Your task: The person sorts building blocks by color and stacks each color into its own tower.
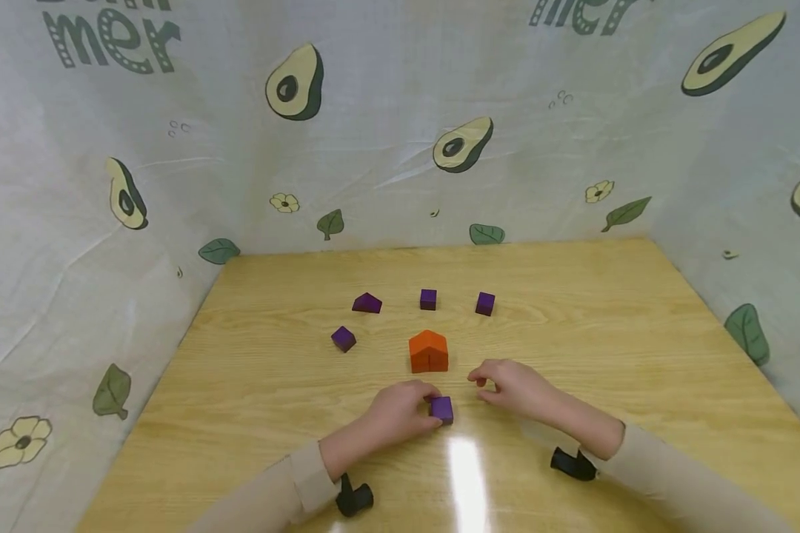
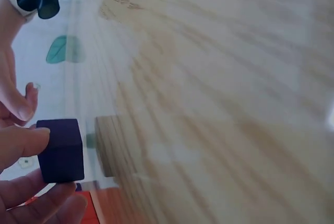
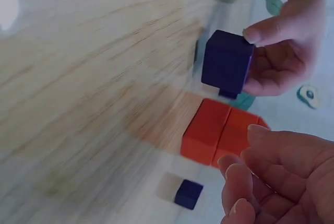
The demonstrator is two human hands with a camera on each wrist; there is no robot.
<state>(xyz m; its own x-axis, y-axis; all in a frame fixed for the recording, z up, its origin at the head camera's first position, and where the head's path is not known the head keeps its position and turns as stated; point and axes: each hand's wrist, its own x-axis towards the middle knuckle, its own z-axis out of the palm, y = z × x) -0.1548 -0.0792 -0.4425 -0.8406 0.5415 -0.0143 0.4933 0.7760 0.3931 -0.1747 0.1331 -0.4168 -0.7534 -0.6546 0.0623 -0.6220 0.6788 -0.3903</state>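
Observation:
My left hand (image 1: 400, 411) pinches a purple cube (image 1: 442, 411) between thumb and fingers, on the near side of an orange block shape (image 1: 429, 355). In the left wrist view the thumb lies on one face of the cube (image 2: 61, 151), with fingertips along another. To the right, my right hand (image 1: 515, 388) hovers over the table with loosely curled fingers and nothing in them. The orange shape has a peaked top, and a seam between its pieces shows in the right wrist view. There, the right fingers (image 3: 261, 140) overlap part of it.
Behind the orange shape are a purple wedge-like block (image 1: 367, 303) and two purple cubes, one in the middle (image 1: 428, 299) and one at right (image 1: 485, 303). Another purple cube (image 1: 343, 338) lies left. A printed cloth (image 1: 373, 163) hangs around the wooden table (image 1: 253, 385).

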